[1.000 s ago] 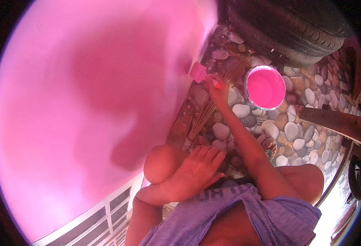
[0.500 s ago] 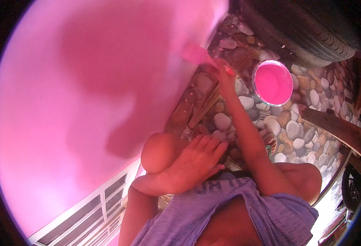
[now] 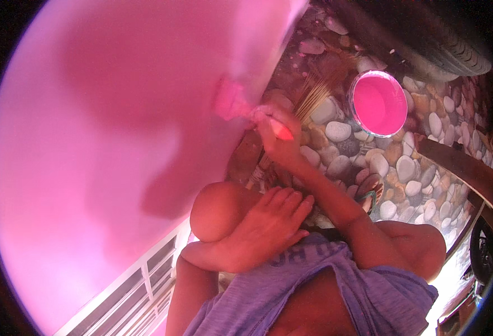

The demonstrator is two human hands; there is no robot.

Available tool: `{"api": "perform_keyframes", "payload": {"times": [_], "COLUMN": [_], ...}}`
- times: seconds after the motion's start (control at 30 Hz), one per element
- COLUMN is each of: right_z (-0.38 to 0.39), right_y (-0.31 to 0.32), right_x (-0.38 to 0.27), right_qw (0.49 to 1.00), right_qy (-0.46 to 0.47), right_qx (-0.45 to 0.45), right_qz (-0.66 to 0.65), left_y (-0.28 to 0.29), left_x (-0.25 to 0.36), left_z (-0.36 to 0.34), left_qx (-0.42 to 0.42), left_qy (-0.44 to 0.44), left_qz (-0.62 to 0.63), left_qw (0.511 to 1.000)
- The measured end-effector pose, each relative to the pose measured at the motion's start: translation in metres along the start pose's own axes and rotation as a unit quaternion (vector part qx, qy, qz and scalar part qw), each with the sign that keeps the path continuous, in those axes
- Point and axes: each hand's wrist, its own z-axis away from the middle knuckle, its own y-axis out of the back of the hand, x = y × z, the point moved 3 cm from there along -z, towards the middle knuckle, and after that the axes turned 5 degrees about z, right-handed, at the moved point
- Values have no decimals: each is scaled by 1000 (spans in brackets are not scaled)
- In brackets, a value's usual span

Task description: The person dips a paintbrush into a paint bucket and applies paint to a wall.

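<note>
My right hand [image 3: 281,147] is closed round the handle of a paintbrush [image 3: 233,102]. Its wide, pink-coated head lies against the pink wall [image 3: 129,168], and the red-orange handle end shows above my fist. My left hand [image 3: 266,227] lies flat beside my bent knee, its fingers stretched out and nothing in it. To the right of the brush stands a round bucket [image 3: 379,106] of bright pink paint.
A stick broom [image 3: 315,99] lies on the pebble-patterned floor [image 3: 337,132], partly behind my right hand. Tyres [image 3: 453,50] stand at the far right. A curved brown board [image 3: 459,165] juts in from the right. White louvres [image 3: 151,274] sit low at the left.
My right hand has moved left and nearer to me with the paintbrush, bringing its head lower along the wall. The left hand stays in place. The view has shifted slightly.
</note>
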Motion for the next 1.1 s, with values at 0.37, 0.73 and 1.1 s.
{"api": "perform_keyframes", "payload": {"times": [0.37,0.73,1.1], "right_z": [39,9,22], "right_y": [30,16,39], "right_x": [145,20,137], "right_qw": [982,997,962], "right_qy": [-156,64,-210], "right_qx": [67,-48,64], "right_qz": [-78,24,-161], "left_y": [-6,-19,-1], "left_x": [-1,21,13], "left_z": [-21,-5,2], "left_qx": [-68,-71,-7], "left_qy": [9,117,288], "left_qz": [-4,34,96], "left_qw": [998,990,953]}}
